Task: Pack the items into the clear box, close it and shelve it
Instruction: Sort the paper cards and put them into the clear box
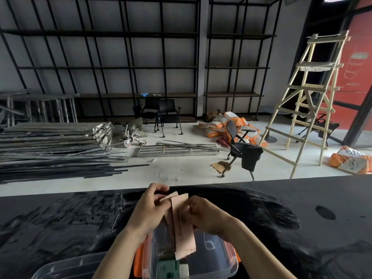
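Note:
Both my hands hold pinkish-brown paper strips [182, 224] above the clear box [217, 256], which stands on the black counter at the bottom centre. My left hand [150, 208] grips the upper ends of the strips from the left. My right hand [205, 214] pinches them from the right. The strips hang down into the box's opening. A green and white item [171, 268] lies inside the box, and orange parts [138, 258] show at its sides. A clear lid [66, 266] lies on the counter at the bottom left.
The black counter [302, 218] spans the foreground. Beyond it are black shelving frames [120, 67] along the wall, stacked metal bars [50, 150] on the floor, office chairs [241, 150], orange sacks [221, 123] and a wooden ladder [310, 101] at the right.

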### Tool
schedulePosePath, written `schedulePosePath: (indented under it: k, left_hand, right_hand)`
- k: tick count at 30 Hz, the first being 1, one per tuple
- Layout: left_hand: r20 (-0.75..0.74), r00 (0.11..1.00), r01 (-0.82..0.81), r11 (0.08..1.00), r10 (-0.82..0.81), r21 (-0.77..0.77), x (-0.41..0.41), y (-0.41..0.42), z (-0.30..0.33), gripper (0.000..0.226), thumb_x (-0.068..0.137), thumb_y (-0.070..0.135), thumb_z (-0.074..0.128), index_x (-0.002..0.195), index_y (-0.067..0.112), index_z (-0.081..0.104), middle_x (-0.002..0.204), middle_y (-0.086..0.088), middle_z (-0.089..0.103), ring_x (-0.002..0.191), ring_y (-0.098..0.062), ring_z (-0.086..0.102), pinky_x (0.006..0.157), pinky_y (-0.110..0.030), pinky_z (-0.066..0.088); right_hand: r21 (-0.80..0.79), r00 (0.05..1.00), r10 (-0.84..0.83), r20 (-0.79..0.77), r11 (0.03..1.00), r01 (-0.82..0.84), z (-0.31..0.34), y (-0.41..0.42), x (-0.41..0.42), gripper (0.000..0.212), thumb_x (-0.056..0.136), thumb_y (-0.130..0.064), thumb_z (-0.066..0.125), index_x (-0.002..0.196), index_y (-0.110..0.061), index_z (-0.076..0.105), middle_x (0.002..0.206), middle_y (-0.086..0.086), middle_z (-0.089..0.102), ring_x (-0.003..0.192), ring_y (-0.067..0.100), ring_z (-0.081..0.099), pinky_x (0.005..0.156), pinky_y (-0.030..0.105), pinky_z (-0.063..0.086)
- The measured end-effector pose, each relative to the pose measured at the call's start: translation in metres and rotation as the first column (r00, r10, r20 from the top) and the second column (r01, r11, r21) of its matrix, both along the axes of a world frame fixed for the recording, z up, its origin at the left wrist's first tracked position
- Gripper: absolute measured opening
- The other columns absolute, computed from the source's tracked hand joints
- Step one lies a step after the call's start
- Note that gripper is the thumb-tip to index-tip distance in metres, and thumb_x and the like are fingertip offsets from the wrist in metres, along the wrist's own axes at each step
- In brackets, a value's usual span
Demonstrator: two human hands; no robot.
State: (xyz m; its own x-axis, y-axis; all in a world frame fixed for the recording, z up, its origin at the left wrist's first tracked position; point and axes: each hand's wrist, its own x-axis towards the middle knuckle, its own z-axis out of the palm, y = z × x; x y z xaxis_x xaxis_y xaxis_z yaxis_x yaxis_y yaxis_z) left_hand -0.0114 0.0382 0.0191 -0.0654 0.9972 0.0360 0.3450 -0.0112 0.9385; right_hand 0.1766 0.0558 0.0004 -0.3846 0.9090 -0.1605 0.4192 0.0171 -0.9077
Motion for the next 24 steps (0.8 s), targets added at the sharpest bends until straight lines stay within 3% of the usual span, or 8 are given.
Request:
schedulePosePath:
  k: [3,7,10,12,14,17,20,24]
  left_hand:
    - [0.182,0.961,-0.224,0.972,0.207,0.074,0.014,0.0,-0.001,0.009,0.095,0.023,0.063,0.099,0.015,0.064,0.091,-0.001,0.071,0.09,-0.023,0.067,0.073,-0.031,0.05]
    - [0.374,0.885,-0.288,0.957,0.278,-0.029,0.045,-0.015,-0.002,0.033,0.1,0.047,0.045,0.097,0.018,0.062,0.087,-0.002,0.073,0.081,-0.016,0.068,0.071,-0.033,0.052]
    - [0.258,0.929,-0.279,0.96,0.267,0.01,0.06,-0.014,-0.015,0.017,0.096,0.025,0.061,0.101,0.015,0.048,0.095,-0.006,0.073,0.086,-0.014,0.07,0.069,-0.021,0.054]
    - [0.27,0.926,-0.272,0.962,0.265,-0.013,0.059,-0.007,-0.019,0.019,0.094,0.006,0.061,0.104,0.012,0.047,0.099,-0.01,0.072,0.087,-0.015,0.069,0.07,-0.021,0.053]
    - [0.375,0.891,-0.257,0.965,0.257,-0.05,0.055,-0.004,-0.017,0.02,0.092,-0.002,0.06,0.104,0.012,0.051,0.098,-0.016,0.071,0.08,-0.018,0.069,0.069,-0.027,0.055]
    - [0.689,0.65,-0.29,0.943,0.32,-0.165,0.052,-0.006,-0.007,0.01,0.094,0.006,0.06,0.099,0.012,0.054,0.082,-0.022,0.065,0.065,-0.028,0.065,0.055,-0.035,0.055]
    - [0.812,0.48,-0.265,0.937,0.332,-0.227,0.055,-0.008,-0.002,0.011,0.094,0.013,0.06,0.105,0.015,0.059,0.084,-0.024,0.062,0.074,-0.034,0.063,0.063,-0.043,0.052]
    - [0.678,0.67,-0.303,0.945,0.304,-0.125,0.046,-0.011,0.002,0.019,0.083,0.007,0.072,0.101,0.011,0.066,0.104,-0.025,0.072,0.093,-0.037,0.069,0.087,-0.057,0.054]
  right_hand:
    - [-0.018,0.987,-0.037,-0.153,0.999,0.035,0.004,-0.005,-0.006,0.011,0.094,-0.015,0.057,0.085,-0.022,0.058,0.079,0.002,0.059,0.075,0.016,0.052,0.062,0.028,0.045]
    - [0.048,0.948,-0.161,-0.274,0.982,0.181,0.001,-0.009,-0.015,0.007,0.091,-0.018,0.055,0.085,-0.017,0.059,0.08,0.006,0.062,0.075,0.016,0.054,0.067,0.037,0.046]
    - [0.072,0.947,-0.083,-0.311,0.991,0.111,-0.004,-0.015,-0.029,0.019,0.097,-0.019,0.046,0.104,-0.01,0.06,0.091,0.005,0.074,0.086,0.01,0.066,0.078,0.029,0.054]
    - [0.008,0.92,-0.023,-0.391,1.0,0.029,-0.004,-0.019,-0.034,0.029,0.1,-0.028,0.042,0.124,-0.023,0.057,0.102,-0.013,0.077,0.098,-0.004,0.068,0.09,0.018,0.051]
    - [0.024,0.915,-0.009,-0.404,1.0,0.02,-0.01,-0.017,-0.028,0.051,0.092,-0.02,0.046,0.142,-0.032,0.038,0.115,-0.013,0.07,0.104,-0.01,0.064,0.096,0.015,0.047]
    - [0.013,0.878,-0.092,-0.469,0.994,0.111,-0.023,-0.015,-0.017,0.064,0.079,-0.015,0.065,0.14,-0.027,0.052,0.118,-0.001,0.075,0.109,0.012,0.072,0.086,0.03,0.059]
    - [-0.134,0.724,-0.281,-0.63,0.958,0.255,-0.028,-0.014,-0.019,0.047,0.071,-0.017,0.083,0.117,-0.015,0.073,0.105,0.017,0.078,0.097,0.035,0.075,0.074,0.044,0.063]
    - [-0.153,0.662,-0.364,-0.655,0.922,0.355,-0.014,-0.014,-0.02,0.016,0.092,-0.002,0.069,0.107,-0.005,0.071,0.1,0.026,0.076,0.09,0.046,0.074,0.079,0.051,0.062]
